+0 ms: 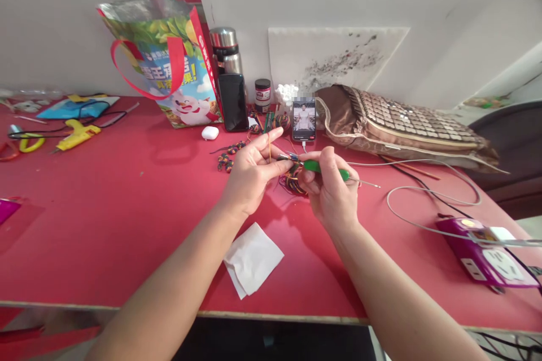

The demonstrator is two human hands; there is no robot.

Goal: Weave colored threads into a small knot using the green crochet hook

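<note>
My right hand (336, 192) is closed around a crochet hook with a green handle (312, 166); its thin metal end sticks out to the right. Facing it, my left hand (254, 172) pinches the small dark crochet work (292, 157), and a strand of orange yarn (270, 146) runs over its raised finger. The hook's tip meets the work between both hands, where fingers partly hide it. Just below hangs a bundle of multicoloured yarn (295, 183). Beside my left hand lies a chain of crocheted multicoloured pieces (226, 162).
Behind the hands stand a propped phone (304, 118), a dark phone (233, 102), a jar (262, 95) and a shopping bag (169, 67). A folded tissue (254, 259) lies in front. A purple power strip (486, 254) with cables is at right, a yellow glue gun (78, 134) at left.
</note>
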